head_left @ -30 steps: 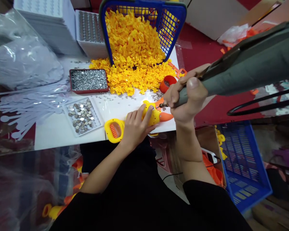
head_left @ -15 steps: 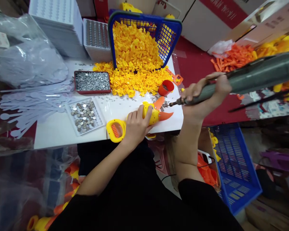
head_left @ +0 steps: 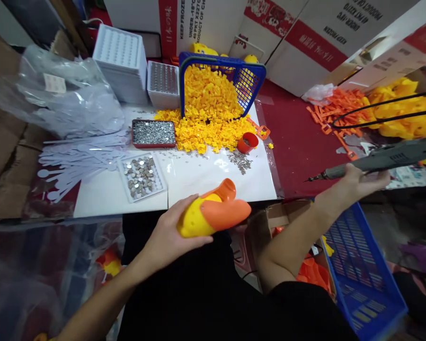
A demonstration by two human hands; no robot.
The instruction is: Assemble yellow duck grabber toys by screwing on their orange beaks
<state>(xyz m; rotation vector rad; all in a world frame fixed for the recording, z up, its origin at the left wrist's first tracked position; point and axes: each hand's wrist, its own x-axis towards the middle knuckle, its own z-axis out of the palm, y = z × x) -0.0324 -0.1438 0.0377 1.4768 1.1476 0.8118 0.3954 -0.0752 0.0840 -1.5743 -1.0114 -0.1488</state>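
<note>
My left hand point(head_left: 168, 237) grips a yellow toy duck head with an orange beak point(head_left: 213, 214), lifted off the white table point(head_left: 206, 177) and held over my lap near the front edge. My right hand point(head_left: 358, 182) is out to the right over the red cloth, closed round a grey electric screwdriver point(head_left: 379, 160) whose tip points left. A black cable point(head_left: 383, 106) loops away from the tool.
A tipped blue basket point(head_left: 250, 78) spills yellow plastic parts point(head_left: 209, 118) onto the table. Beside them sit a red tray of screws point(head_left: 153, 132), a white tray of coin cells point(head_left: 141, 175), a small red cup point(head_left: 247, 142) and white strips point(head_left: 81, 158). Another blue basket point(head_left: 362, 279) stands low right.
My left hand lifted the duck toy off the table and drew it toward me. My right hand swung the screwdriver away to the right. The view tilted up.
</note>
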